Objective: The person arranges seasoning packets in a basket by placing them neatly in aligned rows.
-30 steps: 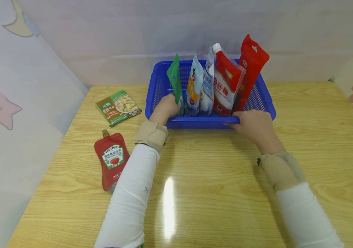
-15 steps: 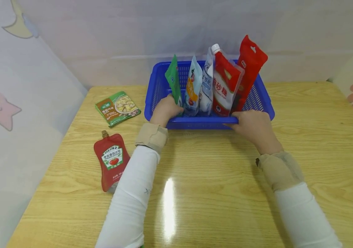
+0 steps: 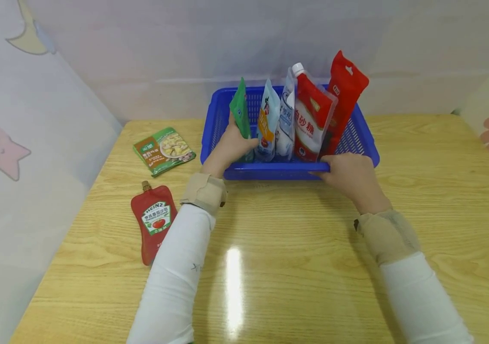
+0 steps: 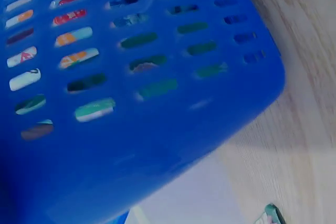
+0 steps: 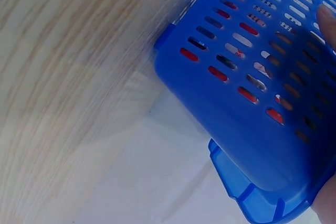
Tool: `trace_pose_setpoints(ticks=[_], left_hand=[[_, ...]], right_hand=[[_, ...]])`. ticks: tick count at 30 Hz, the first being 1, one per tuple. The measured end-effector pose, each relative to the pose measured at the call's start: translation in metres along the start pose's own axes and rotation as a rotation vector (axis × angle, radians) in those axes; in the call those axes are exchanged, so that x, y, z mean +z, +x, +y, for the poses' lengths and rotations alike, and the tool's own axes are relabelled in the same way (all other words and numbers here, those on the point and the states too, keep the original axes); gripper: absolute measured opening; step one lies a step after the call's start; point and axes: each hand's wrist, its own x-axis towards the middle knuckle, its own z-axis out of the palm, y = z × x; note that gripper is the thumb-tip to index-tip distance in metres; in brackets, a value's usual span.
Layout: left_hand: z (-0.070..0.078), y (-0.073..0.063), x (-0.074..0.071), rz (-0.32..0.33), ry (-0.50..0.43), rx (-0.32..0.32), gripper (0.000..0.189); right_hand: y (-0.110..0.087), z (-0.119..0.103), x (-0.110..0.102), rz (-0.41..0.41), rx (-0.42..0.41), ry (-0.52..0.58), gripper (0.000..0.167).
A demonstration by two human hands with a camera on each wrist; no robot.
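Observation:
A blue plastic basket [image 3: 270, 170] stands at the back of the table with several food pouches upright in it. My left hand [image 3: 231, 145] reaches over its front left rim. Its fingers lie along the left side of a green packet [image 3: 240, 107], and the thumb stretches across the front toward a light-blue and orange pouch [image 3: 268, 122]. Gripping the front rim at the right is my right hand [image 3: 349, 174]; part of it shows beside the basket wall [image 5: 210, 98] in the right wrist view. Only the basket's outer wall [image 4: 157, 124] fills the left wrist view, with the left hand hidden.
Right of those pouches stand a white-blue bag [image 3: 286, 119], a red-and-white sugar pouch [image 3: 311, 119] with a white cap, and a tall red packet [image 3: 344, 95]. On the table [image 3: 296, 267] at left lie a green-brown soup packet [image 3: 164, 150] and a Heinz ketchup pouch [image 3: 155, 220].
My left hand has shifted slightly left and up beside the green packet, with the thumb now spread to the right. The right hand keeps its hold on the basket rim.

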Motion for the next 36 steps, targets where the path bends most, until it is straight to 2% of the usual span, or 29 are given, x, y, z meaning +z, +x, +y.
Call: trace_pose_setpoints(ticks=[4,8,12,16,18,20,25,28,33,36], left_hand=[[0.004,-0.006,-0.002,0.01,-0.124,0.065,0.109],[0.004,-0.019,-0.006,0.027,-0.138,0.096,0.106],[0.005,-0.038,-0.013,0.068,-0.035,0.113,0.104],[0.005,-0.063,-0.021,0.148,0.145,0.146,0.097],[0.004,-0.077,-0.028,0.168,0.201,0.15,0.091],[0.002,-0.091,-0.035,0.16,0.221,0.154,0.087],[-0.013,-0.119,-0.049,0.067,0.283,0.072,0.083],[-0.027,-0.134,-0.054,0.034,0.353,-0.02,0.089],[-0.051,-0.157,-0.069,0.097,0.479,-0.169,0.097],[-0.065,-0.171,-0.082,0.125,0.516,-0.271,0.097]], right_hand=[[0.001,-0.001,-0.003,-0.043,0.016,0.005,0.031],[0.001,-0.001,-0.002,-0.068,0.021,0.002,0.031],[0.001,-0.001,-0.001,-0.071,0.037,-0.005,0.032],[0.001,0.0,-0.001,-0.079,0.042,-0.001,0.034],[0.001,0.0,-0.001,-0.078,0.038,-0.001,0.033],[0.001,0.0,0.0,-0.068,0.028,-0.003,0.032],[0.0,0.002,0.0,-0.039,0.021,-0.005,0.033],[-0.002,0.004,-0.001,-0.031,0.029,-0.007,0.034],[-0.001,0.004,-0.001,-0.031,0.013,0.003,0.032],[0.001,0.002,0.001,-0.053,0.005,0.013,0.033]])
